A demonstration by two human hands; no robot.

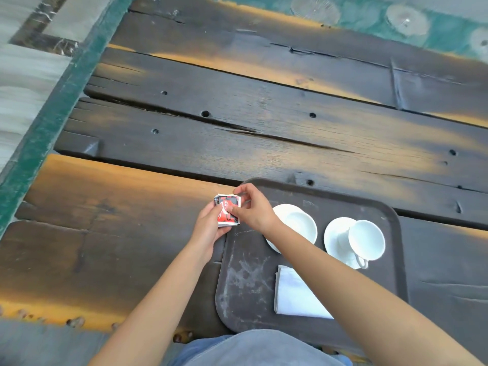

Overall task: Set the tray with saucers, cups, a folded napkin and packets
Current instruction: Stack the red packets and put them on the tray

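Observation:
A dark brown tray [245,281] lies on the wooden table at lower right. On it stand two white saucers: the left saucer [303,225] is partly hidden by my right forearm, and the right saucer [335,233] carries a white cup [365,240] tipped on its side. A folded white napkin [293,297] lies near the tray's front. Over the tray's left edge my left hand [208,231] holds a small stack of red, black and white packets [227,210] from below. My right hand [253,207] pinches the stack's top and right side.
The table is made of dark, weathered planks [237,122] with gaps and holes. Its green-painted edge [52,109] runs along the left, with pale floor beyond. Blue-grey trousers [258,350] show at the bottom.

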